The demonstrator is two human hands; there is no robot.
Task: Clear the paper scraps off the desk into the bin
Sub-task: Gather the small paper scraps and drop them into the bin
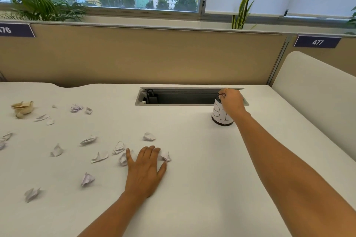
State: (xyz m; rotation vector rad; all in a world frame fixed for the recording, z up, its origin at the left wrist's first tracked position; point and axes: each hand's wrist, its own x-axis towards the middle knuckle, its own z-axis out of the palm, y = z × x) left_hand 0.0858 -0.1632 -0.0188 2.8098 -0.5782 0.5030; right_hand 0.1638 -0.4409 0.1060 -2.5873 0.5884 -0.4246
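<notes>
Several crumpled white paper scraps lie over the left half of the white desk (192, 159), such as one scrap (148, 137) near the middle and another (87, 179) closer to me. My left hand (144, 169) lies flat on the desk, fingers spread, with one scrap (165, 157) under its fingertips and another scrap (123, 159) against the thumb. The bin (221, 118), a small dark can with a white label lettered "BI", stands at the back right. My right hand (232, 102) hovers over its mouth with the fingers bunched downward. Whatever is under them is hidden.
A crumpled brown paper (22, 108) sits at the far left. A recessed cable tray (183, 99) with a black adapter (152, 97) is sunk into the desk beside the bin. A tan partition (154, 54) closes the back and a white divider (312, 102) the right.
</notes>
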